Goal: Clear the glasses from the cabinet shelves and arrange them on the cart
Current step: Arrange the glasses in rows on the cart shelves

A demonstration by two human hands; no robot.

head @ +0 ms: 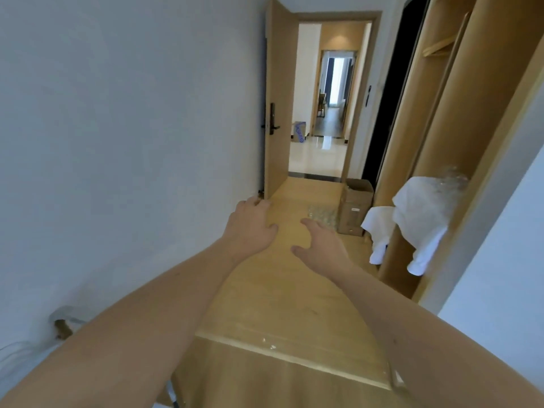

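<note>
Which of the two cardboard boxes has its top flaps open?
The plain brown cardboard box on the wooden floor beside the cabinet stands with its flaps open. The other box, with blue print, sits beyond the doorway; its top looks closed.

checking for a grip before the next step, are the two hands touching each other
Apart. The head view shows bare wooden floor between the left hand and the right hand, both held out with spread fingers.

Both bare arms reach straight out in front. The left hand [250, 228] is up ahead with its back facing up and its fingers loosely bent. The right hand [321, 242] is beside it, a bit lower, fingers spread and thumb pointing left. Neither hand holds anything
</note>
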